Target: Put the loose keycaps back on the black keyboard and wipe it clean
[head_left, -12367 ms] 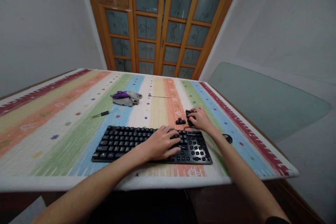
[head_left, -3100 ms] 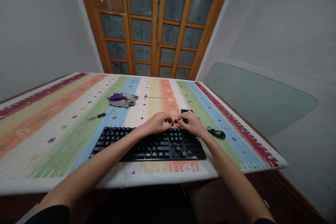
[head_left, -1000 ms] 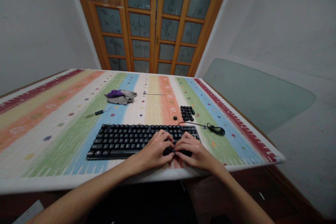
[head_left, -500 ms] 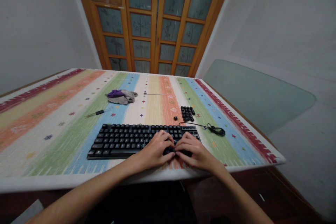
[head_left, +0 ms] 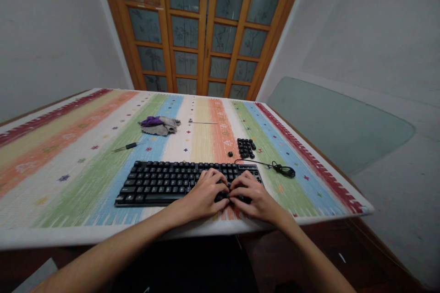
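Observation:
A black keyboard (head_left: pixel 156 183) lies near the table's front edge. Both hands are bent over its right part, fingertips almost touching. My left hand (head_left: pixel 208 192) is closed, thumb and fingers drawn together. Against it, my right hand (head_left: pixel 252 194) is closed in a similar pinch. Whatever small thing lies between the fingertips is too dark and covered to make out. Beyond the keyboard sit several loose black keycaps (head_left: pixel 246 147) in a cluster, with a single keycap (head_left: pixel 230 154) to their left. The hands hide the keys beneath them.
A coiled black cable (head_left: pixel 283 170) lies right of the keyboard. Farther back are a grey and purple cloth (head_left: pixel 160 125), a thin rod (head_left: pixel 204 122) and a dark-handled wire tool (head_left: pixel 131 145). A striped cloth (head_left: pixel 75 160) covers the table.
Hardly anything differs. Both hands stay at the same spot on the keyboard, and the view has shifted very slightly.

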Tool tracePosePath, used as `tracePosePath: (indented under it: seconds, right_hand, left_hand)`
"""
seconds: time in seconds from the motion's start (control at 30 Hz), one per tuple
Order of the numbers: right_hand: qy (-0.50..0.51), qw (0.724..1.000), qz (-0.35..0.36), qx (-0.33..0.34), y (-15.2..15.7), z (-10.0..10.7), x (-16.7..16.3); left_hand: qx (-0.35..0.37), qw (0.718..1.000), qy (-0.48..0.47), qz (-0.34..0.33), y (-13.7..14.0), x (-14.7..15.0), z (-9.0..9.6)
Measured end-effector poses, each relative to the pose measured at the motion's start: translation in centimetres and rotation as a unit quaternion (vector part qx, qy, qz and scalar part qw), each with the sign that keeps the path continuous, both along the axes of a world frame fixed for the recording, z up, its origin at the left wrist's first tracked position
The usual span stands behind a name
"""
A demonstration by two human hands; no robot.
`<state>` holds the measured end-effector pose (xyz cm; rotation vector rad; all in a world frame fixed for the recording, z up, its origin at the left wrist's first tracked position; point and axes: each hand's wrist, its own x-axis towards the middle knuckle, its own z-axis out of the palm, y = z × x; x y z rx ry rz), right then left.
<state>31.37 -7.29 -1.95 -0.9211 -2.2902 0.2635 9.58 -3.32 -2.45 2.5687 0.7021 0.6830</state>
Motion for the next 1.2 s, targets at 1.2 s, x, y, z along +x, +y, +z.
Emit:
tracePosePath:
  seconds: [1.2]
  right_hand:
    - [-0.046,0.985,-0.166,-0.020,11.0,1.1,3.1]
  left_hand:
    - [0.068,0.997,0.003,0.030,-0.5,0.1,-0.5]
